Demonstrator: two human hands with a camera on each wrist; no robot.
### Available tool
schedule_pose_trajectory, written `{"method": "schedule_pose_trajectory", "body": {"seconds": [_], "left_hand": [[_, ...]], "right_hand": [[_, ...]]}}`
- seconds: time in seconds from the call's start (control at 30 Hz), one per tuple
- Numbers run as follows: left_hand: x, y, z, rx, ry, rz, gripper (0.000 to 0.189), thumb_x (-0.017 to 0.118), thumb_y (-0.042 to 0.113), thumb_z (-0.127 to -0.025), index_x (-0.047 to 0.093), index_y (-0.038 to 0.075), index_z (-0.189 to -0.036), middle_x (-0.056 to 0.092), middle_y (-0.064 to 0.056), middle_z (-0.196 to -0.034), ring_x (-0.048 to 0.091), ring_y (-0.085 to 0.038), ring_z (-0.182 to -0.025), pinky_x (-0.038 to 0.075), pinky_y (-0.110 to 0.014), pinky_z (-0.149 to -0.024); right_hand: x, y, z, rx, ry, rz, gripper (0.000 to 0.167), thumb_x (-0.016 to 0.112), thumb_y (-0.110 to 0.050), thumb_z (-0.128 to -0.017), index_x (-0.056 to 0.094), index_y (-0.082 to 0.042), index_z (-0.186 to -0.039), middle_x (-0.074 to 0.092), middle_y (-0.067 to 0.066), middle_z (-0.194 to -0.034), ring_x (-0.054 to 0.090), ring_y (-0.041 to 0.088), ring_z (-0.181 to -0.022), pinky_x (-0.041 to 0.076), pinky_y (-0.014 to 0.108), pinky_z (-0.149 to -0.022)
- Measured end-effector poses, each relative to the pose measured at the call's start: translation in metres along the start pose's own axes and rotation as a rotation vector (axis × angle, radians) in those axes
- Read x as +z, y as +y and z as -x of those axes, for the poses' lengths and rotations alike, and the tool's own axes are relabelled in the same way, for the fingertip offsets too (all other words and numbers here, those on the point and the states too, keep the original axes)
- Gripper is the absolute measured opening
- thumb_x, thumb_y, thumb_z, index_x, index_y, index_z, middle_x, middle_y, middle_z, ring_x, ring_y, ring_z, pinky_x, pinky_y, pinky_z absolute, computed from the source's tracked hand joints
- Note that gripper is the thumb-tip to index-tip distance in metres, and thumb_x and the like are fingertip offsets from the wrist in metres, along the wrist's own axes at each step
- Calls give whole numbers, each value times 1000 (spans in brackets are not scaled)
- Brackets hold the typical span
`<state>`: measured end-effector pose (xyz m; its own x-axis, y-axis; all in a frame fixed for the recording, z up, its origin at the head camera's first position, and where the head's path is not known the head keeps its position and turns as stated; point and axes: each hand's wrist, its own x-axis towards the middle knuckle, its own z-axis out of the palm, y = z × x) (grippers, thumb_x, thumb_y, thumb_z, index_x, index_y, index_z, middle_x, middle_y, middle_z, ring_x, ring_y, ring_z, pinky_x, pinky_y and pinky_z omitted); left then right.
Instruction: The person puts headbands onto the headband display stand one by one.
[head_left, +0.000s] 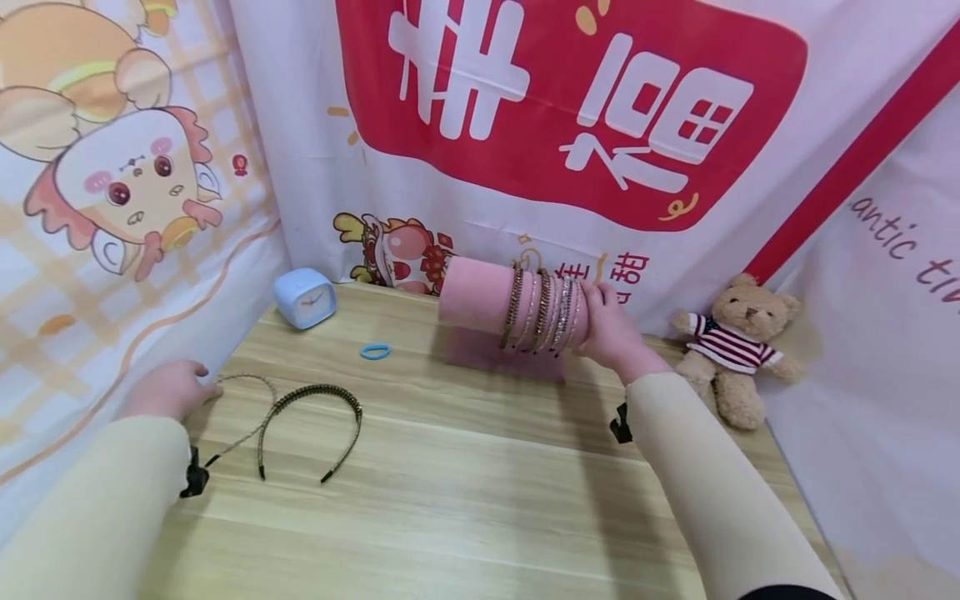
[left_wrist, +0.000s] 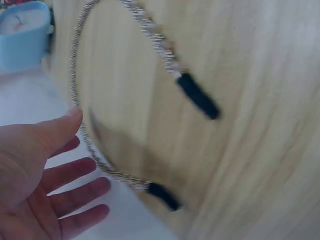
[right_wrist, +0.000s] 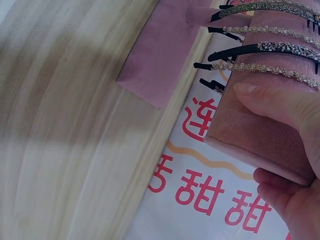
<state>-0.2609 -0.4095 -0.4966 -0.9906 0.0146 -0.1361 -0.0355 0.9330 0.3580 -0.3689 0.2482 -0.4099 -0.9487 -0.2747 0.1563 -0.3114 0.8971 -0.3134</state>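
Observation:
On the left of the table my left hand (head_left: 168, 389) pinches a thin, glittering headband (left_wrist: 74, 60) between thumb and index finger; the other fingers extend loosely. The headband has black tips and casts a shadow on the wood. Beside it lies a darker braided headband (head_left: 318, 389), which it partly overlaps in the head view. At the back, my right hand (head_left: 611, 329) grips the right end of a pink, velvety roll-shaped display stand (head_left: 476, 292). Several beaded and glittering headbands (right_wrist: 280, 70) sit around the roll. Its pink base (right_wrist: 160, 55) rests on the table.
A blue alarm clock (head_left: 305, 298) stands at the back left, with a blue hair tie (head_left: 375, 352) near it. A teddy bear (head_left: 738, 350) in a striped shirt sits at the back right. Printed cloth (head_left: 300, 125) hangs around the wooden table (head_left: 480, 492).

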Motion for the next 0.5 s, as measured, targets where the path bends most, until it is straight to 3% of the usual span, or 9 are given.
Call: {"method": "schedule_pose_trajectory", "body": {"seconds": [0.13, 0.3, 0.5], "left_hand": [[9, -7, 4, -21, 8, 28, 43, 61, 24, -94, 61, -14, -115, 58, -37, -115, 52, -60, -103, 43, -68, -85], [17, -13, 8, -64, 110, 46, 26, 55, 14, -93, 66, -9, -98, 65, -30, -97, 59, -51, -85, 48, -59, -65], [3, -8, 7, -66, 185, 72, 25, 45, 11, -90, 59, -10, -88, 60, -26, -80, 57, -42, -71, 45, -51, -57]], "right_hand": [[-1, -2, 0, 9, -6, -2, 124, 91, -10, -60, 14, -13, -158, 15, 30, -153, 45, 50, -123, 40, 56, -104], [-2, -5, 0, 16, -21, -12, 124, 91, -10, -61, 14, -16, -159, 14, 29, -153, 46, 49, -122, 40, 56, -104], [-2, -2, 2, 41, -24, 0, 123, 91, -10, -62, 15, -15, -158, 15, 28, -153, 44, 49, -124, 39, 55, -106]]}}
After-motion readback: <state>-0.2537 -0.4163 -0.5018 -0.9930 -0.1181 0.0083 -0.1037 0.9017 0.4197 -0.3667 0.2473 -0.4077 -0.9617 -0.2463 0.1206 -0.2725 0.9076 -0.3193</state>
